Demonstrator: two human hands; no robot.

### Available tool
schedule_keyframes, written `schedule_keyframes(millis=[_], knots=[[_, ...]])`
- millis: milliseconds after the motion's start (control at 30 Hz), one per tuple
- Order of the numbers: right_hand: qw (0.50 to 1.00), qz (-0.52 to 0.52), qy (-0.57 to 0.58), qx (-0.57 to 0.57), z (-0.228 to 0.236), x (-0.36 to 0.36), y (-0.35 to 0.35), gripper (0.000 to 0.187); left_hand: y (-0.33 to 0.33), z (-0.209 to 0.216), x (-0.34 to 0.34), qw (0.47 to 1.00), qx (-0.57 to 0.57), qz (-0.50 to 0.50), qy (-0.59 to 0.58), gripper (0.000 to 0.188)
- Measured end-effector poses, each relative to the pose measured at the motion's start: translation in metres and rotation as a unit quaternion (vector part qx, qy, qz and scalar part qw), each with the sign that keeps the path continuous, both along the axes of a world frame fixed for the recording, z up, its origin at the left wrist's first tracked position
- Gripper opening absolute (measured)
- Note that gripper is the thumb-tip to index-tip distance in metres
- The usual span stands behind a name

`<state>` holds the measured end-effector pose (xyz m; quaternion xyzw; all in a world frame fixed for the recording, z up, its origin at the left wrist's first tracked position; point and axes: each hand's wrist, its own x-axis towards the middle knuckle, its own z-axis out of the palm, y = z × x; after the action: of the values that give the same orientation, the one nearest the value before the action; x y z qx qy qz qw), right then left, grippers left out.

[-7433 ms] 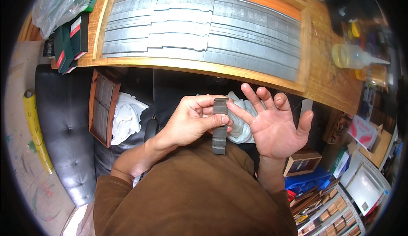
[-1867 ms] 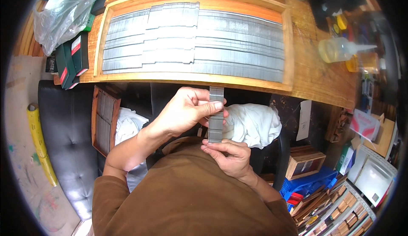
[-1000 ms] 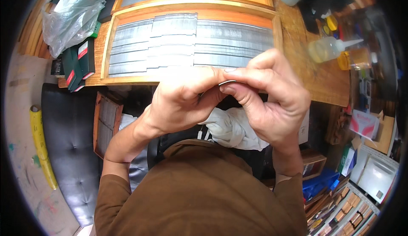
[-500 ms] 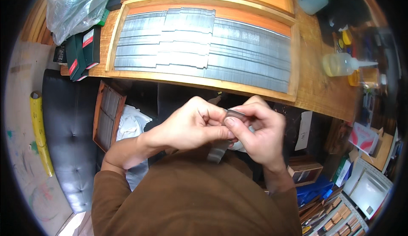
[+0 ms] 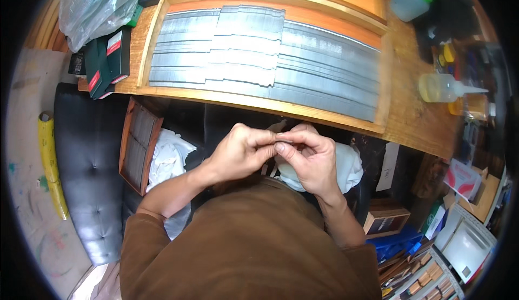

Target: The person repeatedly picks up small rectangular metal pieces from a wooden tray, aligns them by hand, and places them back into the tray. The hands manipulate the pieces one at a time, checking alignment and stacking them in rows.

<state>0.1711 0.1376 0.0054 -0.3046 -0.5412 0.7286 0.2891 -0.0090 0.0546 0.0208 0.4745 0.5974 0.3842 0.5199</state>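
Observation:
My left hand (image 5: pixel 243 151) and my right hand (image 5: pixel 311 159) meet in front of my chest, fingertips pinched together on a thin grey strip (image 5: pixel 283 136). Only its edge shows between the thumbs and forefingers. Beyond my hands, on the wooden table, lies a shallow wooden tray (image 5: pixel 259 101) lined with overlapping rows of grey metal strips (image 5: pixel 270 57). A white cloth (image 5: pixel 348 167) lies under my right hand on my lap.
A small wooden box of grey strips (image 5: pixel 138 143) leans by the black padded seat (image 5: pixel 86 165). Green boxes (image 5: pixel 108 59) and a plastic bag (image 5: pixel 100 2) sit far left. Two squeeze bottles (image 5: pixel 446 88) (image 5: pixel 413 1) stand right. Cartons and drawers crowd the lower right.
The upright dark stack I held in my left hand, with my right hand open beside it, is now hidden. Both hands have closed together and pinch a thin strip; the view shifted slightly.

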Motion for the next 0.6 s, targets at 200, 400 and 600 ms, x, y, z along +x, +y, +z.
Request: schedule_keyframes(millis=[200, 400, 600], knots=[[0.978, 0.039, -0.004, 0.204, -0.002, -0.013, -0.008, 0.017, -0.033, -0.008, 0.014, 0.972, 0.180, 0.114, 0.097, 0.023], [0.986, 0.127, 0.006, 0.106, -0.003, -0.021, 0.002, 0.023, -0.044, -0.019, 0.011, 0.977, 0.134, 0.158, 0.057, 0.016], [0.982, 0.129, -0.031, 0.136, -0.004, -0.025, 0.001, 0.021, -0.047, -0.016, 0.004, 0.985, 0.103, 0.135, 0.038, 0.016]])
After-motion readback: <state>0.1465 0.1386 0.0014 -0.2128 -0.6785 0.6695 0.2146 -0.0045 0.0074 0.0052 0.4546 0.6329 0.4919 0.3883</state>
